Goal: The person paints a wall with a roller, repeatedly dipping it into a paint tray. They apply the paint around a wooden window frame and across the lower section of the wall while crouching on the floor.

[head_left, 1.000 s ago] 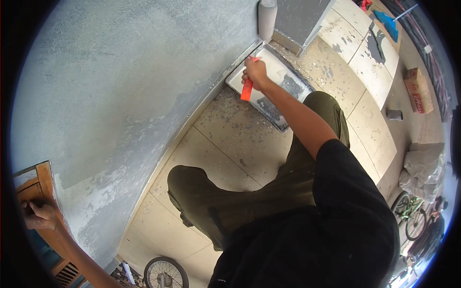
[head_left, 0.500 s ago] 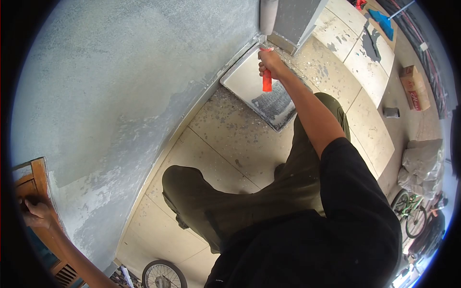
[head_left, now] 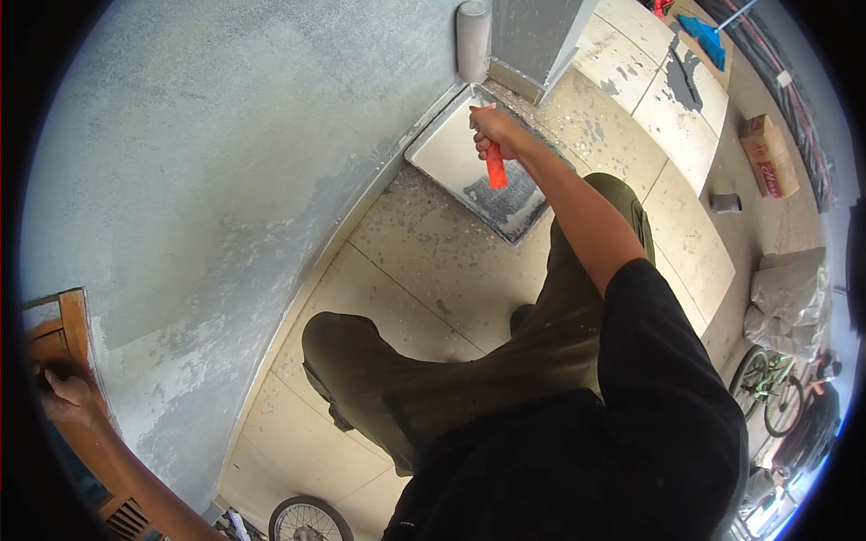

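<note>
My right hand (head_left: 494,133) is closed around the handle of an orange-red tool (head_left: 496,171), held above a shallow square tray (head_left: 442,149) on the floor. The tray's base is pale, with a dark grey wet-looking patch partly behind the tool. At the far left, my left hand (head_left: 70,397) rests against a wooden frame (head_left: 77,334) set in the grey wall (head_left: 207,180); its fingertips lie in shadow and I cannot make out whether they grip anything.
A grey pipe (head_left: 473,45) stands at the wall corner beside a pillar (head_left: 532,41). Speckled floor tiles (head_left: 415,243) lie below. At right are a cardboard box (head_left: 769,155), a cup (head_left: 725,204), plastic-wrapped bags (head_left: 787,298), a bicycle (head_left: 767,388) and a person (head_left: 816,410). A wheel (head_left: 308,521) is at the bottom.
My right hand and the orange-red tool have shifted slightly down and left in view. The camera view has also moved a little. My left hand stays at the wooden frame.
</note>
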{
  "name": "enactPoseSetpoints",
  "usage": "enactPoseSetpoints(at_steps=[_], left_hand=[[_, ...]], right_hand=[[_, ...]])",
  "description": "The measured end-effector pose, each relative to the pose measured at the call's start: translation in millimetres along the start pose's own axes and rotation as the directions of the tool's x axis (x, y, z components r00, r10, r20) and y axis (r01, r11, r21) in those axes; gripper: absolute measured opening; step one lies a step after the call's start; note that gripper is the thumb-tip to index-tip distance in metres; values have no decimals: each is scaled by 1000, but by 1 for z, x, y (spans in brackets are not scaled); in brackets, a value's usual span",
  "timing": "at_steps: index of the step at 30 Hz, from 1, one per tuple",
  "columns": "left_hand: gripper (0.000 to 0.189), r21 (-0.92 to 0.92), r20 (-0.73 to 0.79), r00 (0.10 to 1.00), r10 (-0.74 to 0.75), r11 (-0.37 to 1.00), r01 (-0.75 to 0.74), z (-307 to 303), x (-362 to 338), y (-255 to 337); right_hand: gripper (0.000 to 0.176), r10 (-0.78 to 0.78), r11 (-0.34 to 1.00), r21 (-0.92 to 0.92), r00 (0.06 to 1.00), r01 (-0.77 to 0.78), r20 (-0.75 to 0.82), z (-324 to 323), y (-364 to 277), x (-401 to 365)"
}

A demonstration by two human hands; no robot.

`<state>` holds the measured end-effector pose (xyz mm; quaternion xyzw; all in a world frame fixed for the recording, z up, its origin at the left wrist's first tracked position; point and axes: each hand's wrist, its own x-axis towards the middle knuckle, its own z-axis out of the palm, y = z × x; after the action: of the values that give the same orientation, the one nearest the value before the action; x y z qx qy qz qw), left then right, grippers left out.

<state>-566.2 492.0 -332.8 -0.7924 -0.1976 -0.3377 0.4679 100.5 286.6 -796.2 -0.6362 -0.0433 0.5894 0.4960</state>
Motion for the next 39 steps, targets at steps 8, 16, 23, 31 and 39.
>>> enactPoseSetpoints(at_steps=[8, 16, 23, 31, 39], left_hand=[[44, -21, -48, 999, -17, 1000, 16, -3, 16, 38], [51, -11, -59, 995, -75, 997, 75, -1, 40, 81], [49, 242, -32, 611, -791, 587, 773, 5, 74, 124], [45, 305, 23, 869, -494, 832, 464, 12, 76, 90], [47, -18, -85, 991, 105, 994, -107, 5, 39, 57]], right_hand=[[9, -96, 990, 101, 994, 100, -50, 7, 14, 32], [17, -20, 1000, 15, 997, 19, 76, 130, 117, -69], [20, -44, 999, -24, 997, 45, 63, 118, 114, -70], [16, -166, 979, 109, 982, 175, -90, 86, 67, 2], [23, 46, 998, -55, 997, -42, 65, 168, 162, -77]])
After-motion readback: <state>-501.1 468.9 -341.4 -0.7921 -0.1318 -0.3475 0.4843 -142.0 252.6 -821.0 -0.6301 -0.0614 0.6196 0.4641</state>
